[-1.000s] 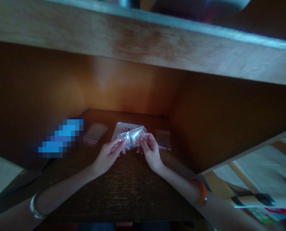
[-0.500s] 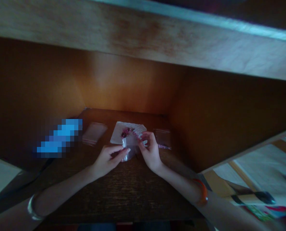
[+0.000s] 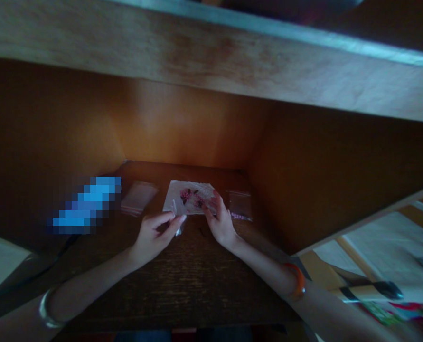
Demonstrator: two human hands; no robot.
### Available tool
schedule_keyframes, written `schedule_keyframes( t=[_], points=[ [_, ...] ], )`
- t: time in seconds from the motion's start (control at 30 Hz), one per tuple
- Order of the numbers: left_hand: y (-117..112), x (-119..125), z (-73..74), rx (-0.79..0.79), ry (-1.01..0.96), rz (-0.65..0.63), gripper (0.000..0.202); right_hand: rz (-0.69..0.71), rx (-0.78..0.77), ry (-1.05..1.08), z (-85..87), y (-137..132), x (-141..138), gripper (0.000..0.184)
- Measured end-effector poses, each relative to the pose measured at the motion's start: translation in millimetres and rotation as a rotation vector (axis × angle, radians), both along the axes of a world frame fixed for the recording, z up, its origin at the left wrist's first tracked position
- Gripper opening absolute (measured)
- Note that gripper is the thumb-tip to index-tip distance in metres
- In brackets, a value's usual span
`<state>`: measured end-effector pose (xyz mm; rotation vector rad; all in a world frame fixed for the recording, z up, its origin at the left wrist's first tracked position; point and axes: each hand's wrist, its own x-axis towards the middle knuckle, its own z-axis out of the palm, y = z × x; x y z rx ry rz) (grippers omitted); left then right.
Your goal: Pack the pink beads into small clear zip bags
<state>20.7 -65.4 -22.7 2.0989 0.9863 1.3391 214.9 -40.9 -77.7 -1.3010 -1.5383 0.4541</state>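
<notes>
My left hand [image 3: 153, 233] is shut on a small transparent plastic bag [image 3: 177, 220], which is mostly hidden by the fingers and hangs at the near edge of a white paper card [image 3: 172, 202]. A strand of pink beads [image 3: 189, 195] lies on the card. My right hand [image 3: 220, 223] has its fingertips at the card's right part, close to the beads. Whether those fingers pinch anything is hard to see.
Two small zip bags lie on the dark wooden shelf [image 3: 197, 285], one [image 3: 139, 198] left of the card, one [image 3: 240, 205] right of it. A pixelated blue object [image 3: 85, 205] sits further left. A pale wooden board [image 3: 211, 61] runs overhead.
The transparent bag, held between both hands before, is now in my left hand, lower and further left. The pink beads now show uncovered on the card.
</notes>
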Motion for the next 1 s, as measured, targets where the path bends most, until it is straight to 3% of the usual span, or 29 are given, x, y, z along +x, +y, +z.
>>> schedule_keyframes(
  t=[0.1,0.17,0.23,0.3,0.4,0.57,1.0],
  points=[
    [-1,1,1.7,0.039,0.046,-0.011,0.038,-0.056,0.008,-0.022,13.9,-6,-3,0.042],
    [-2,1,2.9,0.057,0.084,-0.019,0.037,0.011,0.067,-0.017,27.8,-14,-6,0.026],
    [-1,2,3.3,0.073,0.136,-0.053,0.037,0.155,0.098,-0.027,40.9,-23,-10,0.011],
    [1,3,2.3,0.111,0.199,-0.114,0.037,0.378,0.082,-0.08,49.6,-32,-13,0.026],
    [2,3,-0.9,0.207,0.273,-0.204,0.034,0.556,0.078,-0.153,52.6,-39,-17,0.028],
    [4,1,-5.9,0.232,0.322,-0.255,0.03,0.578,0.104,-0.21,51.1,-38,-18,0.022],
    [4,-2,-0.7,-0.046,0.358,-0.376,0.023,0.616,0.063,-0.245,52.1,-41,-15,0.017]
  ],
)
